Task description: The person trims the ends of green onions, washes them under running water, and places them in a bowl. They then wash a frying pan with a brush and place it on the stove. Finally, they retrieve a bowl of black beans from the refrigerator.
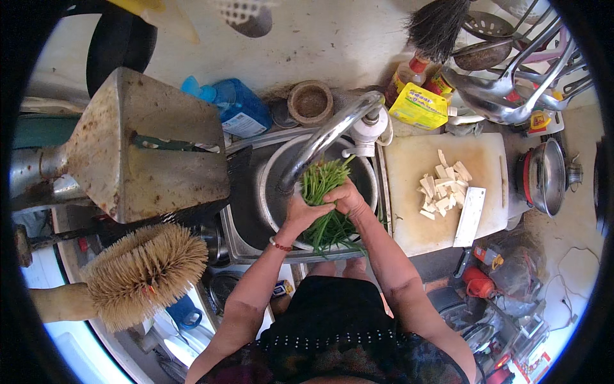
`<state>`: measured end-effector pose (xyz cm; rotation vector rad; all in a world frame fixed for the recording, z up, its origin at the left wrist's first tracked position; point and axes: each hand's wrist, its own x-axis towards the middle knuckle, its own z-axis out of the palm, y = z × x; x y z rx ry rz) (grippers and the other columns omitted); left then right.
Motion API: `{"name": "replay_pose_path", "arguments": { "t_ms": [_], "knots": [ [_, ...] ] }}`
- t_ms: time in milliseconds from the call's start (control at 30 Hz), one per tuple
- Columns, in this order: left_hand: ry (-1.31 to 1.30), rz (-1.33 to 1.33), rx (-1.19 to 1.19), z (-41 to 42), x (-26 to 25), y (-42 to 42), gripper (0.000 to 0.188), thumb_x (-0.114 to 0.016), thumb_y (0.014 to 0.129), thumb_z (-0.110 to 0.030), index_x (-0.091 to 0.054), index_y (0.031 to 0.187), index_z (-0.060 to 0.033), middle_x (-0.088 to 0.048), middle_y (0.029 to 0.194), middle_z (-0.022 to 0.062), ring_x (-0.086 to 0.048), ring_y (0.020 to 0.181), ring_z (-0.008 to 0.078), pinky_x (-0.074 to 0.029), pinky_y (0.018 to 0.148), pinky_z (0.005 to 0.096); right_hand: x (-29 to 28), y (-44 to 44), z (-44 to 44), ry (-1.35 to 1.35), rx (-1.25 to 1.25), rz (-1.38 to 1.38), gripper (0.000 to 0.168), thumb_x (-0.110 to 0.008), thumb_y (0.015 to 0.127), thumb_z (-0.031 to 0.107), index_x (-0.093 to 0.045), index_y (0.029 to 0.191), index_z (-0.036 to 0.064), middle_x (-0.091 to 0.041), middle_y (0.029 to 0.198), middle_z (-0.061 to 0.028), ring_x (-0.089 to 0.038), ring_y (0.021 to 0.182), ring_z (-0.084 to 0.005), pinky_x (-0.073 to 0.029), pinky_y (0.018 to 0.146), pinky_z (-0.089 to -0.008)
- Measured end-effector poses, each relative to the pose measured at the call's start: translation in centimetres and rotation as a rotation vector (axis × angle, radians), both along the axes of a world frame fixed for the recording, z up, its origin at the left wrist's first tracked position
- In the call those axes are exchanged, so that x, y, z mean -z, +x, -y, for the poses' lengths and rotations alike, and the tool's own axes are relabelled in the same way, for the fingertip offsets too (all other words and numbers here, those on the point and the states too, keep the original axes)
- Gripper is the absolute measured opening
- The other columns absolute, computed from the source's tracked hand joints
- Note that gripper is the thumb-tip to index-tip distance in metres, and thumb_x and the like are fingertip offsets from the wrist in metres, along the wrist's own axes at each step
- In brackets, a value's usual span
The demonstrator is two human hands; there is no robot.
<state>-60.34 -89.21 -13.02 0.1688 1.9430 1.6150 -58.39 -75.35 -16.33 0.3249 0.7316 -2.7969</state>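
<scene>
Both my hands grip a bunch of long green leafy stems (326, 180) over a round metal basin (265, 192) that sits in the sink (242, 225). My left hand (303, 211) closes around the bunch from the left, below the spout of the chrome faucet (331, 129). On the other side, my right hand (346, 196) wraps the stems, its thumb close to the left one. The stem ends point away from me and the leaves hang over the basin's near rim. Whether water runs from the spout is hard to tell.
Right of the sink, a cutting board (407, 192) bears pale cut strips (443, 185) and a cleaver (470, 216). Behind stand a blue bottle (242, 108), a stone mortar (311, 103) and a yellow packet (419, 106). A metal hood (168, 158) and a bristle brush (148, 273) are at left.
</scene>
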Motion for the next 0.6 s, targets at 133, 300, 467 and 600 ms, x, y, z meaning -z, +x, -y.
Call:
{"name": "replay_pose_path", "arguments": {
  "t_ms": [133, 300, 467, 600],
  "knots": [
    [0.015, -0.005, 0.008, 0.3, 1.4, -0.3, 0.043, -0.074, 0.064, -0.008, -0.056, 0.102, -0.0005, -0.060, 0.095, 0.0034, -0.057, 0.082, 0.0116, -0.046, 0.073, 0.0260, 0.2, -0.1, 0.9, -0.043, 0.071, -0.028, 0.069, -0.058, 0.053, -0.005, -0.043, 0.120, -0.001, -0.056, 0.107, -0.0104, -0.055, 0.098, -0.0225, -0.041, 0.089, -0.0328],
    [0.012, -0.074, -0.086, -0.1, 2.0, -0.1, 0.044, -0.074, 0.062, -0.008, -0.056, 0.102, -0.0013, -0.061, 0.094, 0.0039, -0.057, 0.082, 0.0120, -0.046, 0.074, 0.0270, -1.3, -0.2, 1.2, 0.467, 0.195, -0.077, 0.064, -0.066, 0.063, 0.000, -0.038, 0.121, -0.002, -0.056, 0.102, -0.0081, -0.054, 0.092, -0.0168, -0.042, 0.084, -0.0283],
    [-0.056, -0.128, -0.192, -1.4, 0.7, 0.8, 0.048, -0.076, 0.059, -0.007, -0.056, 0.102, -0.0024, -0.061, 0.093, 0.0035, -0.057, 0.083, 0.0122, -0.046, 0.074, 0.0271, -3.6, -0.6, 2.2, 0.726, 0.388, 0.014, 0.040, -0.062, 0.069, -0.005, -0.047, 0.107, -0.001, -0.059, 0.091, -0.0048, -0.056, 0.082, -0.0133, -0.045, 0.075, -0.0251],
    [0.077, 0.020, -0.147, -0.6, 0.9, 0.5, 0.051, -0.077, 0.057, -0.006, -0.056, 0.102, -0.0030, -0.061, 0.093, 0.0019, -0.057, 0.082, 0.0116, -0.046, 0.073, 0.0264, -3.6, -1.3, 2.1, 0.456, 0.414, 0.106, 0.014, -0.058, 0.077, -0.003, -0.055, 0.090, 0.000, -0.060, 0.080, -0.0026, -0.056, 0.070, -0.0116, -0.047, 0.064, -0.0251]
  ]
}}
